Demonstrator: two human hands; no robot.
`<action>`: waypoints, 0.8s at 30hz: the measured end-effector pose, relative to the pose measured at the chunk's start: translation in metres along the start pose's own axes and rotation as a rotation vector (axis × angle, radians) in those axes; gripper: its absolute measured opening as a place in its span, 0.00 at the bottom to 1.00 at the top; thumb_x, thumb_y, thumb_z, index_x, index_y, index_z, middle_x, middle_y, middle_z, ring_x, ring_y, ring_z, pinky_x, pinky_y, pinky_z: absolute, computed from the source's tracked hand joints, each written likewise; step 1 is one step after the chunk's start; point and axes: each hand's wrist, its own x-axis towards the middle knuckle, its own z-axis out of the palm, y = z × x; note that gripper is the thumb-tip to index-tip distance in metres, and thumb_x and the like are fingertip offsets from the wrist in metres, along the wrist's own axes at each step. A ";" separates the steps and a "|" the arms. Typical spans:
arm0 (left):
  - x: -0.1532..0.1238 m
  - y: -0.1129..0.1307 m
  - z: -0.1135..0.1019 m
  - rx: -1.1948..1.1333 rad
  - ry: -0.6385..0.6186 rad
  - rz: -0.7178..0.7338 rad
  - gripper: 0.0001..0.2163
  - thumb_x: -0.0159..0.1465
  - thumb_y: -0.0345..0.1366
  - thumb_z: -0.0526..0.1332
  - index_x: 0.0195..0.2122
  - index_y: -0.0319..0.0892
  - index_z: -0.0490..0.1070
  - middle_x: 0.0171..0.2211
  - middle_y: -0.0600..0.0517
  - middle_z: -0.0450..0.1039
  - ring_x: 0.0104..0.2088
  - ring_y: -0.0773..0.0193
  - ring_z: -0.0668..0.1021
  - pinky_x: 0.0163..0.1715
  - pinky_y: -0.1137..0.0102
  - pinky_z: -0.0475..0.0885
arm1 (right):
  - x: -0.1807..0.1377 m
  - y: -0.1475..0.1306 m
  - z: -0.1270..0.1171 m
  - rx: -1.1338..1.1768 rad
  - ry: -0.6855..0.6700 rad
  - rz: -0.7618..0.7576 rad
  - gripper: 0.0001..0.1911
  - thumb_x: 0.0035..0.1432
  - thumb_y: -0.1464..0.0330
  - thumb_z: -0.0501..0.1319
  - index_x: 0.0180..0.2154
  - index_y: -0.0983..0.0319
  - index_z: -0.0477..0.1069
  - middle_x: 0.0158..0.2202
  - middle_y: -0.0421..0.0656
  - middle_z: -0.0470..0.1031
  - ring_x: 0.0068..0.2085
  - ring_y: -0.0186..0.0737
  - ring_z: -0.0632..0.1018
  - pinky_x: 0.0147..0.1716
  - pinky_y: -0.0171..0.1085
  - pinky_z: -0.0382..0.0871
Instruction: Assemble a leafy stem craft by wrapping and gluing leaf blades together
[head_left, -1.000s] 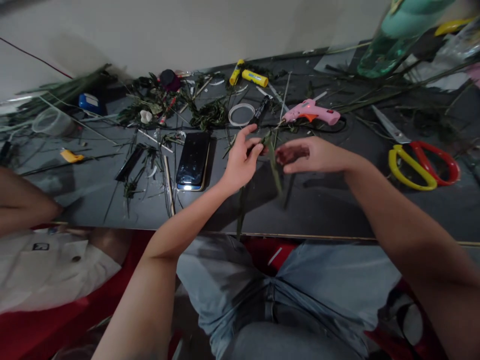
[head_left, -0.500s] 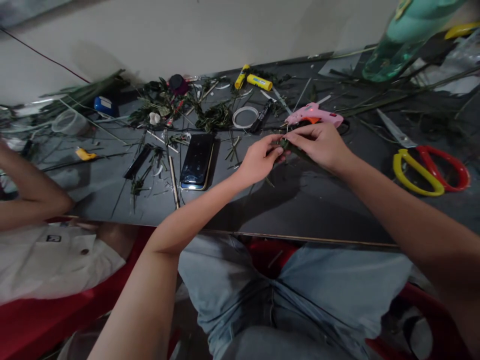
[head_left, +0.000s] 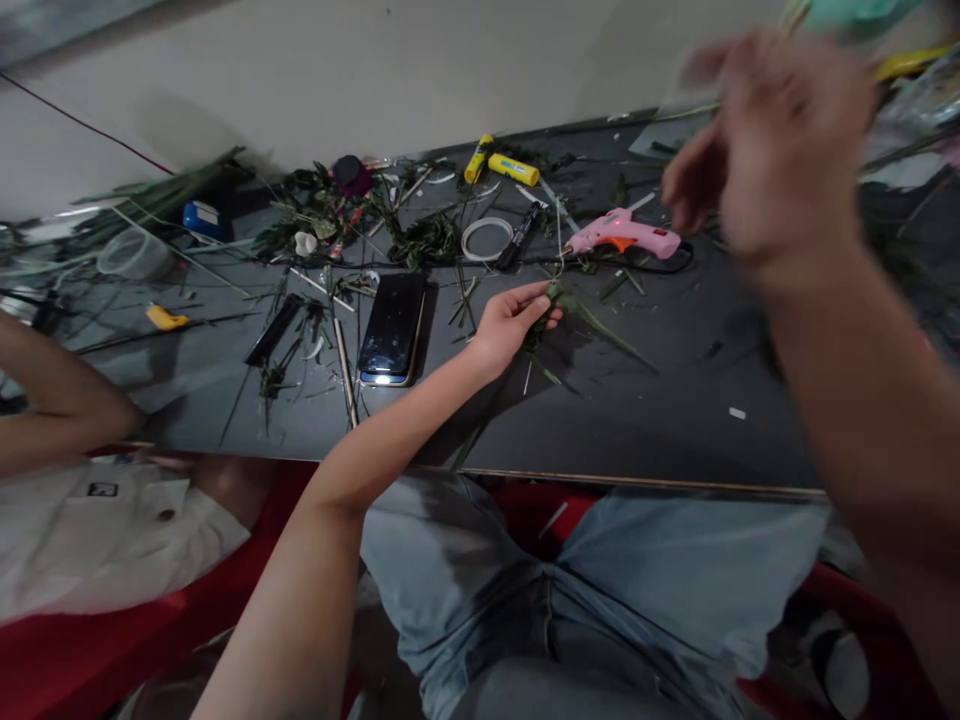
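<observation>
Jutting rightward from the left hand [head_left: 514,322], a green leaf strip [head_left: 594,318]

Craft workspace with glue gun [head_left: 626,235]

The left arm [head_left: 390,425] is extended from 7 o'clock, slightly bent at the elbow [head_left: 335,490]; the left hand [head_left: 510,328] is held just off centre toward 2 o'clock, its thumb [head_left: 535,311] drawn in against the fingers [head_left: 527,291] in a pinch; the right forearm [head_left: 855,370] is raised from 4 o'clock; the right hand [head_left: 795,150] is lifted at 2 o'clock, fingers directed toward 9 o'clock, their exact pose obscured by blur.
</observation>
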 end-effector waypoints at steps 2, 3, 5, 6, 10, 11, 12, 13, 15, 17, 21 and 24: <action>-0.001 -0.003 0.001 0.088 -0.005 0.084 0.15 0.68 0.38 0.62 0.53 0.39 0.75 0.43 0.47 0.82 0.38 0.67 0.82 0.45 0.66 0.79 | -0.021 0.022 0.020 -0.072 -0.063 0.045 0.28 0.72 0.55 0.55 0.23 0.64 0.70 0.18 0.40 0.67 0.18 0.26 0.66 0.18 0.33 0.56; -0.001 -0.004 0.001 0.134 -0.004 0.114 0.16 0.69 0.40 0.61 0.55 0.39 0.74 0.44 0.46 0.81 0.39 0.65 0.82 0.46 0.65 0.79 | -0.030 0.035 0.029 -0.116 -0.081 0.054 0.26 0.69 0.56 0.60 0.22 0.63 0.70 0.19 0.40 0.68 0.20 0.28 0.66 0.21 0.34 0.58; -0.001 -0.006 0.001 0.205 -0.005 0.147 0.18 0.70 0.40 0.60 0.59 0.39 0.71 0.42 0.46 0.82 0.39 0.64 0.83 0.47 0.62 0.79 | -0.040 0.056 0.043 -0.121 -0.131 0.079 0.24 0.60 0.50 0.67 0.23 0.62 0.73 0.22 0.42 0.72 0.24 0.32 0.69 0.24 0.36 0.60; 0.000 -0.006 0.000 0.224 -0.005 0.157 0.19 0.70 0.39 0.59 0.60 0.40 0.69 0.41 0.47 0.82 0.39 0.63 0.83 0.47 0.61 0.79 | -0.042 0.065 0.048 -0.090 -0.186 0.112 0.24 0.56 0.48 0.70 0.24 0.62 0.75 0.23 0.42 0.73 0.25 0.33 0.69 0.25 0.36 0.61; 0.000 -0.009 -0.002 0.253 -0.024 0.198 0.19 0.71 0.42 0.59 0.61 0.45 0.68 0.43 0.48 0.81 0.41 0.61 0.83 0.50 0.59 0.78 | -0.040 0.078 0.053 0.174 -0.350 0.312 0.25 0.44 0.45 0.74 0.27 0.60 0.79 0.25 0.43 0.78 0.25 0.35 0.73 0.22 0.35 0.63; 0.000 -0.010 -0.002 0.259 -0.031 0.213 0.19 0.71 0.43 0.59 0.61 0.45 0.68 0.45 0.48 0.81 0.43 0.60 0.83 0.51 0.59 0.78 | -0.039 0.079 0.053 0.219 -0.355 0.335 0.24 0.42 0.46 0.75 0.27 0.60 0.80 0.26 0.43 0.78 0.25 0.36 0.73 0.22 0.34 0.64; 0.000 -0.010 -0.003 0.265 -0.034 0.229 0.19 0.71 0.43 0.59 0.61 0.46 0.69 0.47 0.48 0.81 0.45 0.59 0.83 0.52 0.58 0.77 | -0.039 0.079 0.052 0.243 -0.350 0.331 0.24 0.41 0.47 0.76 0.28 0.59 0.80 0.26 0.43 0.79 0.25 0.35 0.73 0.22 0.34 0.64; 0.001 -0.011 -0.003 0.272 -0.033 0.244 0.19 0.71 0.43 0.59 0.61 0.46 0.70 0.49 0.48 0.81 0.47 0.59 0.82 0.53 0.57 0.77 | -0.040 0.079 0.052 0.246 -0.338 0.307 0.23 0.40 0.48 0.77 0.28 0.59 0.80 0.26 0.42 0.79 0.25 0.35 0.73 0.22 0.34 0.65; 0.003 -0.012 -0.004 0.290 -0.019 0.266 0.18 0.71 0.41 0.59 0.60 0.46 0.71 0.51 0.48 0.80 0.49 0.58 0.82 0.55 0.56 0.76 | -0.041 0.080 0.052 0.219 -0.307 0.226 0.21 0.40 0.51 0.78 0.28 0.59 0.80 0.27 0.42 0.79 0.25 0.34 0.73 0.25 0.35 0.67; 0.004 -0.011 -0.006 0.320 -0.016 0.269 0.17 0.70 0.40 0.59 0.59 0.45 0.72 0.51 0.48 0.81 0.49 0.57 0.82 0.56 0.56 0.76 | -0.043 0.081 0.052 0.190 -0.284 0.150 0.19 0.42 0.53 0.78 0.27 0.60 0.79 0.28 0.42 0.79 0.27 0.35 0.74 0.29 0.37 0.69; 0.003 -0.006 -0.009 0.370 -0.060 0.266 0.18 0.69 0.38 0.60 0.59 0.43 0.72 0.48 0.47 0.81 0.46 0.58 0.83 0.55 0.57 0.76 | -0.041 0.085 0.052 0.160 -0.339 0.119 0.20 0.44 0.50 0.75 0.27 0.60 0.77 0.28 0.41 0.78 0.29 0.35 0.74 0.31 0.37 0.68; 0.000 -0.004 -0.010 0.377 -0.092 0.255 0.19 0.69 0.36 0.60 0.61 0.43 0.69 0.41 0.48 0.82 0.40 0.61 0.83 0.52 0.60 0.77 | -0.040 0.085 0.051 0.133 -0.430 0.117 0.22 0.46 0.49 0.73 0.27 0.60 0.75 0.25 0.39 0.74 0.27 0.34 0.71 0.28 0.36 0.65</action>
